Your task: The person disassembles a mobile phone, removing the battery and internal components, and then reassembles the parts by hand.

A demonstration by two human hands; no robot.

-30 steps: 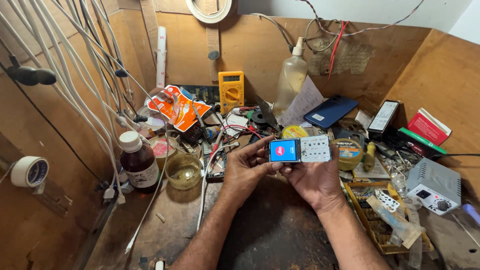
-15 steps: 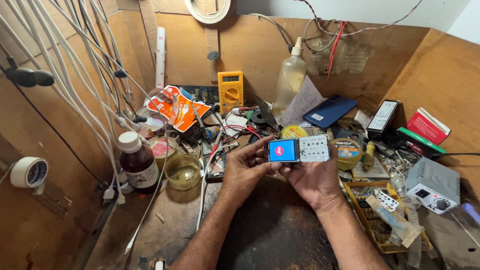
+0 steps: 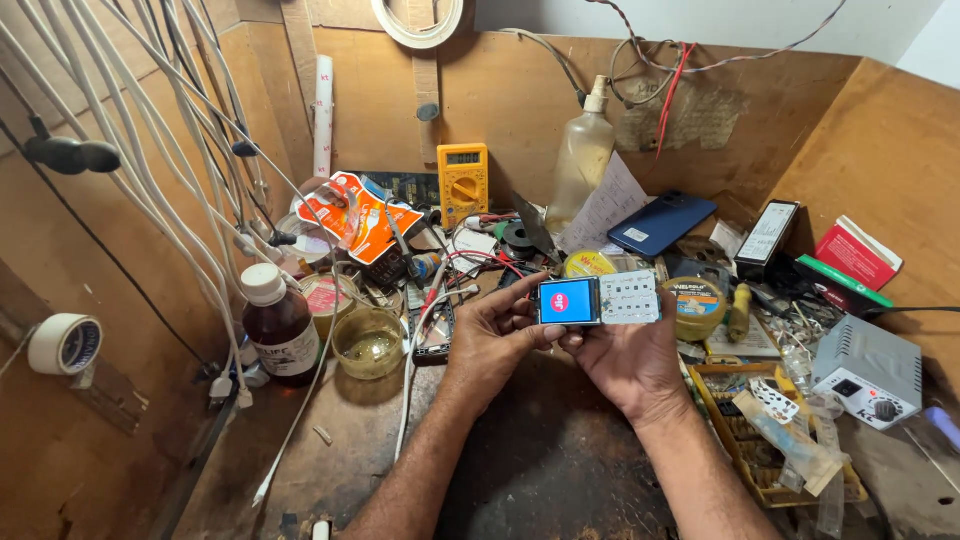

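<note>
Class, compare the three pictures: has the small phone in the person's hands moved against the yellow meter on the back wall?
No. The small phone sits in the same place below and right of the yellow meter, held by both hands.

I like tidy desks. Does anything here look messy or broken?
Yes. The small phone, held by the left hand and right hand, has its keypad bare, though the screen is lit. Wires, tools and tins crowd the workbench, and white cables dangle loose.
</note>
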